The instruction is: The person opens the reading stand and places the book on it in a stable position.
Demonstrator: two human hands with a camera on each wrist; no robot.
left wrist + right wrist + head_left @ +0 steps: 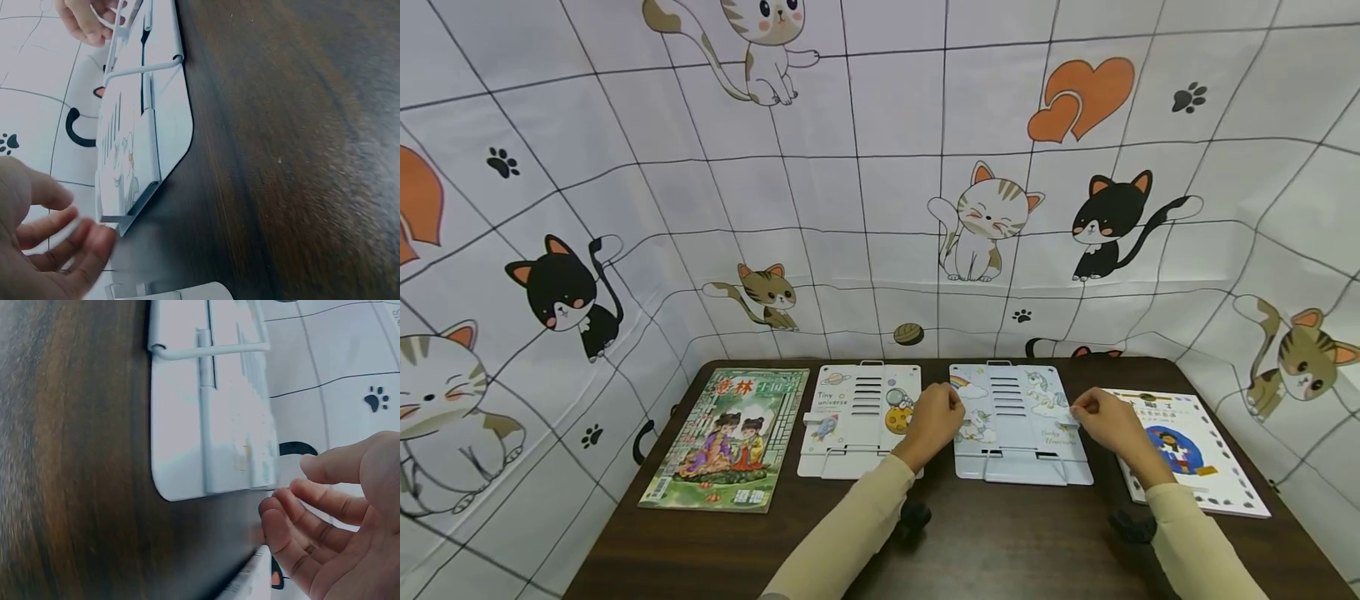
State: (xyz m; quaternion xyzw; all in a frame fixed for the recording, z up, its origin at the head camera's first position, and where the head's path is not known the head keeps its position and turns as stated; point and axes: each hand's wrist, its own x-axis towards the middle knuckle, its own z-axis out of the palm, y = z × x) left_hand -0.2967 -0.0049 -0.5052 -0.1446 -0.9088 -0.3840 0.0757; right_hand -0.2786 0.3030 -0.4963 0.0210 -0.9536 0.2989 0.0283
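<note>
A white metal book stand point(1011, 433) with unicorn and rainbow prints lies folded on the dark table, between both hands. At its left edge is my left hand point(934, 421); in the left wrist view the fingers point(95, 244) bend loosely at the stand's corner, thumb apart. My right hand point(1108, 425) is by the right edge, near a small white tab point(1069, 415). The right wrist view shows its fingers half bent beside the stand point(181, 437), a gap between thumb and fingers. Whether the fingertips touch the stand is unclear. Neither hand visibly holds anything.
Left of it lies a second stand point(865, 433) with a "Tiny universe" print, partly behind my left hand. A green illustrated magazine point(730, 442) lies at the table's left, a white-covered book point(1221, 467) at the right. Cat-patterned cloth point(895, 200) surrounds the table point(970, 542).
</note>
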